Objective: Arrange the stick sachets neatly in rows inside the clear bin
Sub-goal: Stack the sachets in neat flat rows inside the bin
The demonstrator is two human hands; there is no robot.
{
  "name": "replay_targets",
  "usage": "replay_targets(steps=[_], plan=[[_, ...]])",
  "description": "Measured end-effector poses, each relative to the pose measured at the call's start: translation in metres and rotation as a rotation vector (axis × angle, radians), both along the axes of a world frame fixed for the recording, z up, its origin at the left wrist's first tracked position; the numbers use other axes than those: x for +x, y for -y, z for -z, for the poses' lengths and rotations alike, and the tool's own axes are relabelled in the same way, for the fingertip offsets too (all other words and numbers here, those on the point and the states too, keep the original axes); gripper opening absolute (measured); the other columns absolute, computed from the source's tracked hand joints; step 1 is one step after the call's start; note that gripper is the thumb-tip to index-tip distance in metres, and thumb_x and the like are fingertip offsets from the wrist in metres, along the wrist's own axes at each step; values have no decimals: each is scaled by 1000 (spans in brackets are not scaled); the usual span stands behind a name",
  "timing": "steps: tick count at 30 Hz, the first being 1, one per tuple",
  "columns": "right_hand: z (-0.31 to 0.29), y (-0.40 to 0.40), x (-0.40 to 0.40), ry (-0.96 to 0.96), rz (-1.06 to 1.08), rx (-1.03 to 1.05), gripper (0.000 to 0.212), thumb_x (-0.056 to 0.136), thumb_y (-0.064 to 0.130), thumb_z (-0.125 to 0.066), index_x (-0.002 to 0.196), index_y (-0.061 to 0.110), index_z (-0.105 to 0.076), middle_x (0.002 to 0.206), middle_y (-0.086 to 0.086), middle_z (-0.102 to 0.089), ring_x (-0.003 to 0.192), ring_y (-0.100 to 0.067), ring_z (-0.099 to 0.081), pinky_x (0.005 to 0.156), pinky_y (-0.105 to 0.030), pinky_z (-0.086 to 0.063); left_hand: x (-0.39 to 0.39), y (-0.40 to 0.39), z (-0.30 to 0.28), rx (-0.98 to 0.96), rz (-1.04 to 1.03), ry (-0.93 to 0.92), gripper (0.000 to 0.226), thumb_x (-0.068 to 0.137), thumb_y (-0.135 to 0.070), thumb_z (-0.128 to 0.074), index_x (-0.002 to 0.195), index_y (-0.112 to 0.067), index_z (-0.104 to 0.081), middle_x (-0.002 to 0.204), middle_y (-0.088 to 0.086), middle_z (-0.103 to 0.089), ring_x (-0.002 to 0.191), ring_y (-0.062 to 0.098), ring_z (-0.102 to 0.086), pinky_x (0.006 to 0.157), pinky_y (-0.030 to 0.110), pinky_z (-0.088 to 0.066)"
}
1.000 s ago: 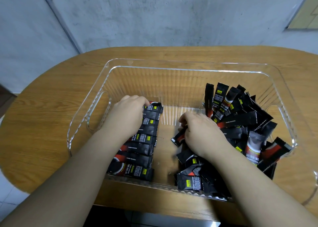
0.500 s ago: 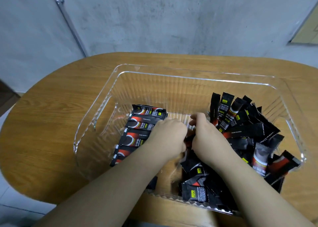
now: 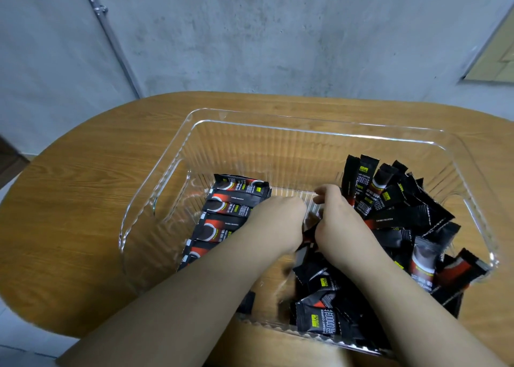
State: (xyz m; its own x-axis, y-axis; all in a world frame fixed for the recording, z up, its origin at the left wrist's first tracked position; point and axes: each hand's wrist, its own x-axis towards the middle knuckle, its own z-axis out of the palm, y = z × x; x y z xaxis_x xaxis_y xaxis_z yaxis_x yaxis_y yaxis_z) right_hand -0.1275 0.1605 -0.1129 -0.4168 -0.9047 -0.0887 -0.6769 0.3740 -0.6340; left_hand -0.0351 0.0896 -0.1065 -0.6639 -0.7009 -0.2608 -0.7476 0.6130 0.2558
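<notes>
Inside the clear bin (image 3: 311, 128), both hands, left hand (image 3: 275, 222) and right hand (image 3: 338, 217), fingers curled on one sachet (image 3: 307, 240).

Dim, soft, wide-angle edge distortion

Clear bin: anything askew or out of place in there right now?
Yes. The heap of sachets on the right side of the clear bin is jumbled, some leaning on the wall at odd angles. The row of sachets on the left lies flat and orderly. Nothing looks spilled outside the bin.
</notes>
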Motion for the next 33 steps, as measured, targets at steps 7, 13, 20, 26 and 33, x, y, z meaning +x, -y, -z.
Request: replay_targets(steps=[7, 13, 20, 26, 33], plan=[[8, 2, -1, -49, -10, -13, 45, 88, 3, -43, 129, 21, -39, 132, -2, -48, 118, -22, -47, 92, -37, -43, 34, 34, -21, -106, -274, -132, 14, 89, -7, -56, 80, -18, -58, 81, 1, -62, 76, 18, -58, 63, 28, -41], [11, 2, -2, -88, -21, 8, 50, 91, 6, -45, 137, 20, -34, 137, -3, -46, 123, -21, -47, 95, -37, -43, 59, 63, -25, -58, -422, -207, 24, 91, -3, -53, 85, -26, -57, 83, -11, -54, 76, 9, -51, 62, 18, -35], [8, 0, -1, -104, -40, 21, 57, 88, 2, -42, 141, 20, -31, 141, -2, -44, 127, -20, -44, 97, -36, -42, 50, 55, -11, -315, -438, -138, 27, 81, 12, -51, 100, -7, -51, 110, 9, -40, 86, 26, -57, 71, 35, -45], [7, 0, -1, -112, -51, 26, 58, 87, 1, -43, 141, 19, -31, 141, -3, -45, 128, -20, -43, 99, -36, -41, 54, 64, 0, -251, -158, -19, 19, 84, -25, -69, 101, -24, -60, 107, -4, -49, 98, 18, -48, 76, 32, -41], [7, 0, -1, -129, -64, 28, 57, 87, 1, -42, 141, 18, -32, 142, -2, -44, 129, -19, -42, 98, -33, -40, 54, 68, 2, -320, -62, 16, 25, 87, -35, -63, 110, -26, -59, 111, -7, -56, 105, 18, -47, 77, 32, -40]])
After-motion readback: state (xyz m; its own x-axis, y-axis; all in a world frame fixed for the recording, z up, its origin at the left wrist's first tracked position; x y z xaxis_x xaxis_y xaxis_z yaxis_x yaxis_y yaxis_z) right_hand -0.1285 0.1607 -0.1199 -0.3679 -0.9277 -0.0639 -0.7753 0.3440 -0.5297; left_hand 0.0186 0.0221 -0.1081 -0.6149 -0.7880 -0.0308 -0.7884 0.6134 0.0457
